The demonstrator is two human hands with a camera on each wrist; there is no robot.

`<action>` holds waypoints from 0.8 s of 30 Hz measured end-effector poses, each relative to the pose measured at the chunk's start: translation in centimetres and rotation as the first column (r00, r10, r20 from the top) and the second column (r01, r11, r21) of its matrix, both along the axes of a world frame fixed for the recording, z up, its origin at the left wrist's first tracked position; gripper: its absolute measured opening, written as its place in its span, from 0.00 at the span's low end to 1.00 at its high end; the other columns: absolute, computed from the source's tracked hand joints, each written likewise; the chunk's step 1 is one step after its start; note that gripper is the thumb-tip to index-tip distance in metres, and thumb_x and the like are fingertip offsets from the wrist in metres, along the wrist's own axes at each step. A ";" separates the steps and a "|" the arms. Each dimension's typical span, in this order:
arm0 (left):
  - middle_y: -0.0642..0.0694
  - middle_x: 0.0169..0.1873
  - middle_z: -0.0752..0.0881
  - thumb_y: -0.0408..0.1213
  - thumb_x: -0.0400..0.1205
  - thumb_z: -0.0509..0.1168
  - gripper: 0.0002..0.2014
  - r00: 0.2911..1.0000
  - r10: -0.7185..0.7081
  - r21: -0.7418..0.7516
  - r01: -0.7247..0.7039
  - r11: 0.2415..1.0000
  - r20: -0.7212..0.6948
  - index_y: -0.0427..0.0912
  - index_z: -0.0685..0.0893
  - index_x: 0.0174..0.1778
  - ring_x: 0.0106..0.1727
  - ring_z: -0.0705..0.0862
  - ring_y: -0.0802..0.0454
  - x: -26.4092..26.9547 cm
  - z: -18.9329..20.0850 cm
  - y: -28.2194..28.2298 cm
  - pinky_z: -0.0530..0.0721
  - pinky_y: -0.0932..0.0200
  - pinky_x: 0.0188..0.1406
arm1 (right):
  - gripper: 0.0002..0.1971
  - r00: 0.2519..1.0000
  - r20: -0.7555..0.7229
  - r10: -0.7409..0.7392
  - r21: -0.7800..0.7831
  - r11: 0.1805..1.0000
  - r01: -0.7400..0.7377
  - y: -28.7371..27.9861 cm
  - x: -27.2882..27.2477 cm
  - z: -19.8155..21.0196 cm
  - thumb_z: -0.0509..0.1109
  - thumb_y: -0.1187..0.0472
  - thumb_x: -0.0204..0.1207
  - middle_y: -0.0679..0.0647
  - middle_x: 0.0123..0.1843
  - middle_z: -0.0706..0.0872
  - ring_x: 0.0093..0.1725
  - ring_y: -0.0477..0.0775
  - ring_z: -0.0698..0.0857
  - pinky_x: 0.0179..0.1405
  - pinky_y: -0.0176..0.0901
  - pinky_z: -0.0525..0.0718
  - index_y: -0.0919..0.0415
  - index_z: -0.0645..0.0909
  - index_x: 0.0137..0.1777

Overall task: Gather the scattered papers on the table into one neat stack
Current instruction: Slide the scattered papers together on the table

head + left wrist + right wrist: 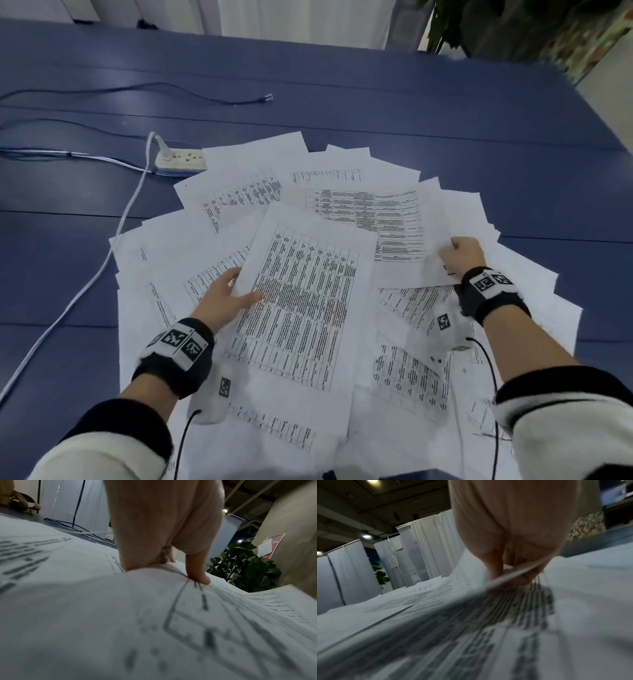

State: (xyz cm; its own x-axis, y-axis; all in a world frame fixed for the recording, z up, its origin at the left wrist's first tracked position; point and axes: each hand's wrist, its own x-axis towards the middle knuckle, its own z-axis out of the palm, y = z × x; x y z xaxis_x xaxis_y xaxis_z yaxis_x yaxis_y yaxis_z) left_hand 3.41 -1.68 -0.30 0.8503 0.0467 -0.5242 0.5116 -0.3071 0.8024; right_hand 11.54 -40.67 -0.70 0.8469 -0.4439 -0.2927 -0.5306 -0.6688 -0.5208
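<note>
Several white printed sheets [342,178] lie fanned out across the blue table [411,102]. My left hand [227,296] holds the left edge of a small raised stack of table-printed pages [301,301], thumb on top and fingers underneath. In the left wrist view the thumb [197,572] presses on that stack [154,615]. My right hand [460,255] pinches the edge of a sheet [438,219] at the right of the spread. The right wrist view shows the fingers [527,577] curled round a lifted paper edge [513,577].
A white power strip [181,159] with a plugged white cable [102,267] sits just left of the papers. Blue cables [137,92] run across the far left of the table. A potted plant [479,24] stands beyond the far right corner.
</note>
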 end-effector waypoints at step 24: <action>0.43 0.58 0.81 0.38 0.82 0.63 0.23 1.000 0.029 0.002 -0.029 1.000 -0.010 0.40 0.69 0.72 0.52 0.81 0.47 0.2 0.5 0.4 0.77 0.53 0.53 | 0.19 0.988 -0.001 -0.155 0.486 0.863 0.136 3.2 -2.3 -0.2 0.73 0.73 0.71 0.60 0.31 0.90 0.28 0.52 0.89 0.30 0.41 0.88 0.69 0.79 0.62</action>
